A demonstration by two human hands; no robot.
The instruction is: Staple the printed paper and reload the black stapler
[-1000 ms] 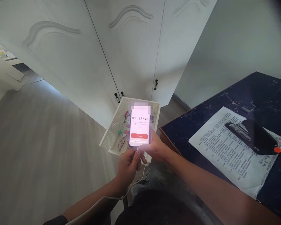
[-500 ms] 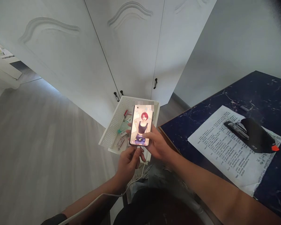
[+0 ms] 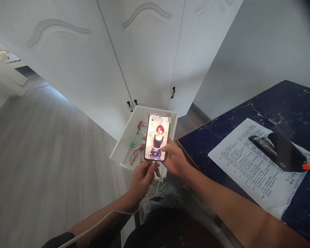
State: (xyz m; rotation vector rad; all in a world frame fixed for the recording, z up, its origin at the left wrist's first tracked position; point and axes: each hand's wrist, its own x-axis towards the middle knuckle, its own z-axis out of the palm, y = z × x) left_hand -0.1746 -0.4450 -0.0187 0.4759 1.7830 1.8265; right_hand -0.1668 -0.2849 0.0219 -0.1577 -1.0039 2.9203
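Note:
A lit smartphone [image 3: 157, 139] is held upright over a white perforated basket [image 3: 122, 146], its screen showing a figure with red hair. My right hand [image 3: 177, 160] wraps the phone from the right, the thumb over the lower right of the screen. At the phone's bottom edge, my left hand [image 3: 142, 177] pinches the plug end of a white charging cable [image 3: 111, 214]. The plug meets the phone there; how deep it sits is hidden by the fingers. The cable loops below and runs along my left forearm. Inside the basket lie several small boxes [image 3: 133, 157], partly covered by the phone and hands.
On the right is a dark blue marbled table [image 3: 268, 100]. A printed sheet [image 3: 237, 162] lies on it, with a black object with an orange tip [image 3: 281, 151] on top. White cabinet doors [image 3: 150, 62] with black handles rise behind the basket. Grey floor [image 3: 54, 165] extends left.
My right thumb has shifted slightly right, toward the screen's edge. Both hands keep their hold on phone and cable. The whole view has shifted a little.

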